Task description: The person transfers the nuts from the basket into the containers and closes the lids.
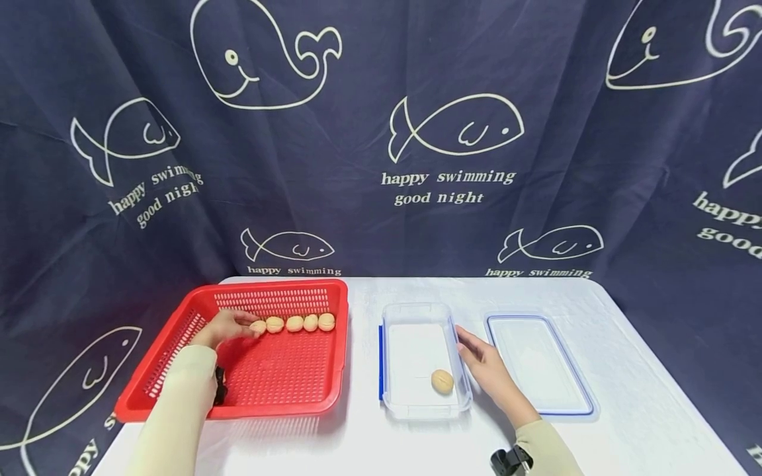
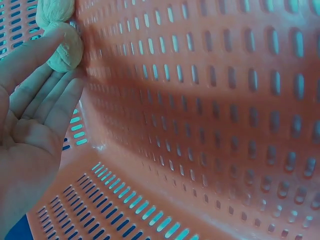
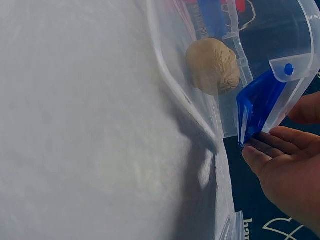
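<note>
Inside a red plastic basket (image 1: 280, 377), several walnuts (image 1: 294, 323) lie in a row along the back. My left hand (image 1: 229, 327) pinches the leftmost walnut (image 1: 258, 327); in the left wrist view the thumb lies across this walnut (image 2: 67, 50), with the fingers behind it. One walnut (image 1: 442, 381) lies in the near right part of a clear plastic container (image 1: 417, 410). My right hand (image 1: 485, 363) touches the container's right side. In the right wrist view its fairly straight fingers rest against a blue latch (image 3: 262, 105).
A clear lid with a blue seal (image 1: 542, 363) lies flat at the right of the container. Another blue latch (image 1: 381, 363) hangs on the container's left side. White cloth (image 1: 363, 443) covers the table, and a dark curtain with fish drawings (image 1: 357, 132) hangs behind.
</note>
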Available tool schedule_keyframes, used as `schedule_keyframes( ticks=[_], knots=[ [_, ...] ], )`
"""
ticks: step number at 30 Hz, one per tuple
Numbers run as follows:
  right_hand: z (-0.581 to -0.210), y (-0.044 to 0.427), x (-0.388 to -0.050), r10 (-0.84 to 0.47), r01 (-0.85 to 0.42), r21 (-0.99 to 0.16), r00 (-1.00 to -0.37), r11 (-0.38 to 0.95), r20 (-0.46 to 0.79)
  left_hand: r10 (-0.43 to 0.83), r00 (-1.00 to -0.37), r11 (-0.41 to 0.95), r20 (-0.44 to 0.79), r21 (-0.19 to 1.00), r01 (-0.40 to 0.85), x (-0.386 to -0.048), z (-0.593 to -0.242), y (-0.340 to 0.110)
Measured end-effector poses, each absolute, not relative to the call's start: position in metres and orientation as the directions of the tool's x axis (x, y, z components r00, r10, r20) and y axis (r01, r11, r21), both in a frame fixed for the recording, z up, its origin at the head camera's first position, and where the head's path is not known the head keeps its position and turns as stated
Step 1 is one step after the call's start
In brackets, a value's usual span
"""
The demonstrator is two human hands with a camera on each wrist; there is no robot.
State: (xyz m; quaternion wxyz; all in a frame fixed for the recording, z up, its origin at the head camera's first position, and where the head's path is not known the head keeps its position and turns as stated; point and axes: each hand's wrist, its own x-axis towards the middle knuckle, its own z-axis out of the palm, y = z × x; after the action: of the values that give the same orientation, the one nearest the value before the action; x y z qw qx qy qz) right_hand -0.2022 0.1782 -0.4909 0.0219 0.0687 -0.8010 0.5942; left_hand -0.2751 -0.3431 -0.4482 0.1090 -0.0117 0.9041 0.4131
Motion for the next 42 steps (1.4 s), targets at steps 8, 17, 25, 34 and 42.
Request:
schedule_keyframes(
  ticks=[8,17,25,34,42],
  knots=[
    [-0.4900,0.1775,-0.2027,-0.083,-0.130,-0.950,-0.990,0.283,0.111,0.096,-0.981,0.677,-0.167,0.734,-0.059,-0.2756,-0.4462,-0.3429],
    [-0.4906,0.1765,-0.2039,-0.076,-0.148,-0.949,-0.988,0.278,0.132,0.092,-0.989,0.692,-0.120,0.722,-0.024,-0.2778,-0.4495,-0.3429],
    [-0.4899,0.1769,-0.2040,-0.081,-0.147,-0.951,-0.988,0.272,0.129,0.098,-0.986,0.725,-0.135,0.688,-0.023,-0.2796,-0.4481,-0.3414],
    [-0.4913,0.1787,-0.2031,-0.083,-0.141,-0.951,-0.989,0.276,0.122,0.097,-0.987,0.748,-0.126,0.664,-0.011,-0.2825,-0.4483,-0.3396],
    [-0.4927,0.1782,-0.2016,-0.080,-0.149,-0.952,-0.988,0.269,0.132,0.089,-0.991,0.762,-0.101,0.647,0.003,-0.2804,-0.4480,-0.3412]
  ],
)
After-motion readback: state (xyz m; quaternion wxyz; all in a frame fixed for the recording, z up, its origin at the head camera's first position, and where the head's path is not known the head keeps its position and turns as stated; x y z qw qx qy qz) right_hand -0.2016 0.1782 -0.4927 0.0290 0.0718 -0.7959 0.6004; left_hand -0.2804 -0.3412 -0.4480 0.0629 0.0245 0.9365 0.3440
